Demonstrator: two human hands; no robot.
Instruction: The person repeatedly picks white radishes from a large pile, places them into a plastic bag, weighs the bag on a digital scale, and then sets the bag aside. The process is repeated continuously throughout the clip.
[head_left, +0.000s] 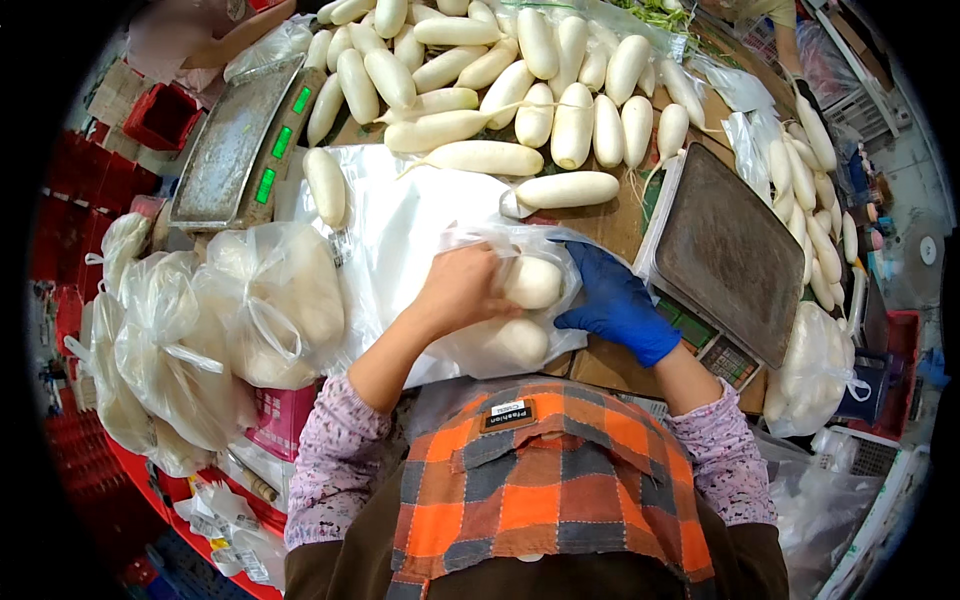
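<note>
Left hand (462, 283) curls against bagged daikon (534, 284), grip unclear; right hand (617, 305), fingers spread. Daikon likely heavy, stiff: cradle mid-body.

Worn on the head, the fisheye camera looks steeply down and forward over the desk (615, 228), near enough that the left hand (462, 285) and right hand (615, 308) show clearly around mid-picture, its wide round field (black beyond the rim) bowing straight edges.

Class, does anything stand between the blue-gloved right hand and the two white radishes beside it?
Yes: translucent plastic bag film, right of the two rounded white radishes, lies between them and the blue-gloved right hand. Nothing else shows there.
</note>
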